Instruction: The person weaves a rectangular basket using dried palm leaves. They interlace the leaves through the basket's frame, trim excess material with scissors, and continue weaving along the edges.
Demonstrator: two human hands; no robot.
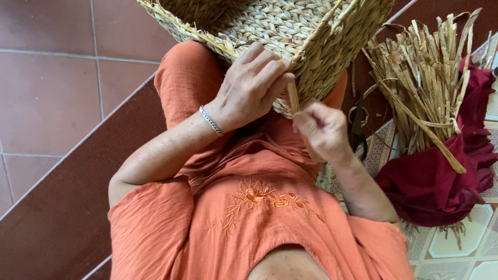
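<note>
Reddish floor tiles (46, 93) lie beneath a woven straw basket (280, 31) resting on the lap. Beside it, dark red cloth (441, 181) wraps dried reeds (420, 78). Left hand (251, 88) presses curled fingers on the basket; right hand (321, 129) pinches a straw strand (293, 98).

The person wears a loose orange tunic (249, 233) of thin, crinkled cloth, with short wide sleeves (150, 228) that end above the elbows. Orange flower embroidery (259, 199) with thin stems runs across the front. Trousers (181, 78) of the same orange cloth cover the legs. A silver chain bracelet (211, 121) circles the left wrist. The right wrist is bare.
</note>
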